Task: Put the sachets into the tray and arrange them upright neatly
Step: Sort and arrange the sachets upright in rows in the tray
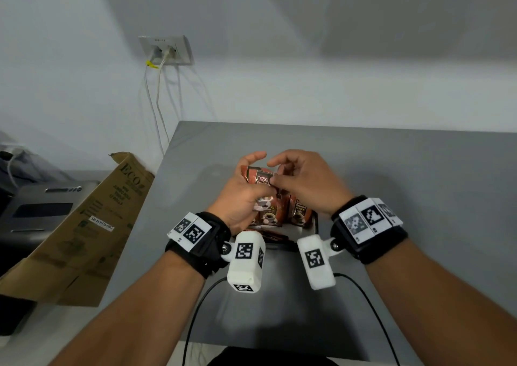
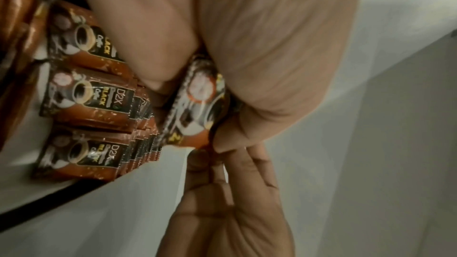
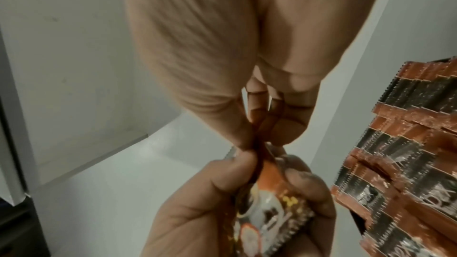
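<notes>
Nearest the person, the tray [image 1: 315,221] sits on the grey worktop [image 1: 405,170] just ahead of both wrists, with its dark near rim facing them. Several rows of D2X black coffee sachets [image 2: 94,97] already stand upright in it, faces toward the person, packed one behind another.

Above the tray's far part, the left hand [image 1: 240,195] grips a small bunch of loose sachets [image 1: 258,179], fingers curled round it and thumb on its face. The bunch's long axis runs roughly upright, top edge tilted away.

The right hand [image 1: 303,182] meets it from the right, thumb and forefinger pinching the top edge of one sachet in the bunch; its other fingers are loosely curled.

So the held sachets hang directly over the standing rows, and the open slot lies down and slightly toward the person. The right hand, already on the sachet's top edge, looks better placed to lower it.

Beyond the hands there is only bare worktop and wall.
</notes>
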`<state>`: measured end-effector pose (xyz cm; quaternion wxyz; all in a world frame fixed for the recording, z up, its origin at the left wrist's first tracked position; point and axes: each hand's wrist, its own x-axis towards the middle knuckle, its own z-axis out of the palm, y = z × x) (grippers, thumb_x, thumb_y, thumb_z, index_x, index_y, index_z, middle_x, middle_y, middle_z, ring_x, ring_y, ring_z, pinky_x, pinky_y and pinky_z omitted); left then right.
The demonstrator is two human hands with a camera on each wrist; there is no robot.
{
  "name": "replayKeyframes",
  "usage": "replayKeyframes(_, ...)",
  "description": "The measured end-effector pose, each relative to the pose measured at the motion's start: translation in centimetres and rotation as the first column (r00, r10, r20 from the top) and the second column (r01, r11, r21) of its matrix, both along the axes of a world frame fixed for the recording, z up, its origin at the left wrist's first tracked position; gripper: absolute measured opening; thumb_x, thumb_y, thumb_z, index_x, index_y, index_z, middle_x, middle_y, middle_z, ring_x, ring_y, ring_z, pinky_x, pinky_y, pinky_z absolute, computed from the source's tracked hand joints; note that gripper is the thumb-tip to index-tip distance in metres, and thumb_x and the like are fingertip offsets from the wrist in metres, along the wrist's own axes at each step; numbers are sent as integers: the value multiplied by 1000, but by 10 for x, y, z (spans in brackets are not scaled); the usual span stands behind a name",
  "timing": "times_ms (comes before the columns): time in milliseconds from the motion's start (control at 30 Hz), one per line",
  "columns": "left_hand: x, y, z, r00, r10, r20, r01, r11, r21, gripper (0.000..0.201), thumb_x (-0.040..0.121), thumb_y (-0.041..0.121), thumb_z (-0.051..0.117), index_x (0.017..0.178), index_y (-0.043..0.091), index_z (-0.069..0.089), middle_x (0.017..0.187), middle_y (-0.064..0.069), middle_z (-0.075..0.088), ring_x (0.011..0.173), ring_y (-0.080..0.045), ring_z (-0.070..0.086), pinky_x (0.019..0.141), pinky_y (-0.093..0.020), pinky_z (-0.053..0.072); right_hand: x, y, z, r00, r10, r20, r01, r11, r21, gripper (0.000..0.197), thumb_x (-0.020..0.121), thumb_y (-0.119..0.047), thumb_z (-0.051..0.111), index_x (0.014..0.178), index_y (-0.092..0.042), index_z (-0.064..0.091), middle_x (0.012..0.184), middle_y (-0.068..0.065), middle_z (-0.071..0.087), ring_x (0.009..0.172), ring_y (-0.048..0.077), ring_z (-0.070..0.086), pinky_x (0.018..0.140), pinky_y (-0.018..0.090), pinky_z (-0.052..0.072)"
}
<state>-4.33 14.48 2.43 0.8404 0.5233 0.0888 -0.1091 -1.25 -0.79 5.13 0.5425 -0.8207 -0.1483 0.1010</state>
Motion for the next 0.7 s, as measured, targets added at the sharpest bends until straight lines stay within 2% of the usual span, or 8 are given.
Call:
replayKeyframes(67, 2, -2, 4, 1000, 16, 13, -16, 999, 31, 76, 73, -24, 56, 138, 13, 44, 96, -21, 62, 70, -25, 66, 62, -36, 56, 2, -4, 5, 1000, 6, 5, -6, 1000, -15, 15, 83, -8, 75, 93, -19, 74, 74, -3, 67, 66, 11, 63, 74, 37, 55)
replayKeyframes(167, 6, 6, 2, 994, 110, -20, -109, 993, 34, 59, 77, -12, 58, 131, 10, 49, 100, -16, 62, 76, -28, 65, 68, -41, 55, 13, -21, 9, 995, -101, 23, 102, 994, -42, 12, 85, -9, 74, 83, -21, 73, 82, -4, 72, 74, 17, 70, 76, 36, 59)
replayKeyframes(233, 7, 16, -3, 981, 187, -43, -183, 979, 92, 46, 82, -9, 55, 124, 11, 54, 96, -10, 57, 71, -22, 60, 64, -38, 52, 20, -37, 3, 985, -142, 102, 158, 973, -166, 15, 84, -11, 72, 79, -25, 70, 82, -9, 71, 77, 10, 67, 73, 25, 54)
replayKeyframes(300, 6, 24, -10, 975, 214, -55, -203, 966, 158, 40, 87, -11, 51, 117, 14, 55, 95, -9, 55, 68, -19, 56, 58, -34, 50, 21, -46, -10, 992, -70, 101, 103, 924, -369, 15, 85, -10, 69, 84, -25, 71, 84, -12, 69, 80, 6, 65, 69, 16, 47)
replayKeyframes(367, 4, 29, -15, 974, 215, -72, -198, 961, 191, 38, 87, -11, 52, 114, 15, 57, 100, -13, 57, 73, -23, 57, 62, -35, 50, 18, -50, -31, 999, 12, 37, 8, 862, -508, 16, 86, -8, 65, 89, -22, 73, 85, -10, 67, 83, 9, 65, 72, 19, 49)
replayKeyframes(433, 2, 29, -18, 975, 199, -102, -175, 962, 207, 37, 87, -10, 52, 113, 16, 57, 107, -17, 60, 81, -29, 57, 67, -38, 50, 13, -52, -50, 999, 49, -12, -47, 825, -563, 20, 86, -5, 62, 90, -22, 73, 85, -10, 65, 84, 12, 66, 76, 24, 51)
replayKeyframes(500, -1, 28, -19, 977, 174, -122, -146, 966, 213, 39, 87, -11, 52, 117, 12, 55, 110, -19, 62, 84, -31, 58, 67, -40, 52, 10, -51, -63, 998, 58, -34, -67, 804, -591, 23, 87, -3, 60, 91, -21, 72, 86, -8, 64, 86, 14, 66, 75, 24, 50)
replayKeyframes(700, -7, 23, -18, 979, 150, -140, -110, 959, 260, 46, 83, -19, 48, 120, 9, 52, 87, -7, 73, 69, -24, 63, 64, -37, 53, 8, -50, -81, 999, 42, 24, -17, 772, -635, 18, 86, -5, 63, 95, -19, 71, 96, -1, 69, 90, 18, 65, 83, 34, 56)
